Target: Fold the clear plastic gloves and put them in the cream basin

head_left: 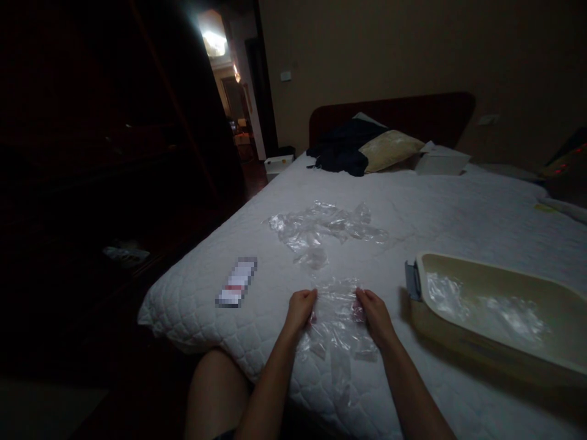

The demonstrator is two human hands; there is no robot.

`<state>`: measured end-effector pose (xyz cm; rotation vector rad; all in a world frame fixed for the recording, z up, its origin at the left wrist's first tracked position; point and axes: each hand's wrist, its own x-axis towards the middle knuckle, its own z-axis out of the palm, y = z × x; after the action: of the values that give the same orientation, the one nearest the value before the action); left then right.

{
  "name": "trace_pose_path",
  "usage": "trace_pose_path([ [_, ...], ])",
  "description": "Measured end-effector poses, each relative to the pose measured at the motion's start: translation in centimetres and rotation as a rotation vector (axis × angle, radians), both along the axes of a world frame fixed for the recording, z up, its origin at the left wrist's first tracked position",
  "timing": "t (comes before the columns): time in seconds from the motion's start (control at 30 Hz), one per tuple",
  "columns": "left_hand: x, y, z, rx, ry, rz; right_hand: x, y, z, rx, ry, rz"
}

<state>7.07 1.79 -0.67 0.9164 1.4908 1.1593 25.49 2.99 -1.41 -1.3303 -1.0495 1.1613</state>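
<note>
The left hand (302,307) and right hand (370,310) each have a tight grip on clear plastic (336,321) by the near edge of the bed (458,226). Bare room lies left, before a blurry thing (236,283); right sits a tub (458,345).

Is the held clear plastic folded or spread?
Spread: the clear plastic stretches between left hand and right hand, its lower part over the bed.
</note>
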Motion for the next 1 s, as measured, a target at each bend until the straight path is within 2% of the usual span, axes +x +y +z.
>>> trace_pose_path([
  [0.17, 0.1, -0.1, 0.0, 0.009, 0.102, 0.004, -0.2, 0.1, -0.1, -0.090, 0.077, 0.012],
  [0.3, -0.3, 0.3, -0.5, 0.067, 0.161, 0.007, -0.4, 0.1, -0.3, -0.094, 0.138, -0.002],
  [0.5, -0.1, 0.1, -0.6, 0.016, 0.082, 0.039, -0.4, 0.1, -0.3, -0.102, 0.139, -0.004],
  [0.7, -1.4, -1.5, 0.2, -0.102, -0.036, -0.036, -0.8, -0.3, -0.2, -0.058, 0.054, 0.000],
  [0.87, -4.1, -3.8, 0.6, -0.072, -0.122, 0.024, -1.0, -0.5, -0.2, -0.027, 0.020, -0.002],
  [1.0, -5.3, -5.5, 0.2, -0.026, -0.154, -0.001, -1.2, -0.6, 0.2, 0.002, -0.091, 0.003],
])
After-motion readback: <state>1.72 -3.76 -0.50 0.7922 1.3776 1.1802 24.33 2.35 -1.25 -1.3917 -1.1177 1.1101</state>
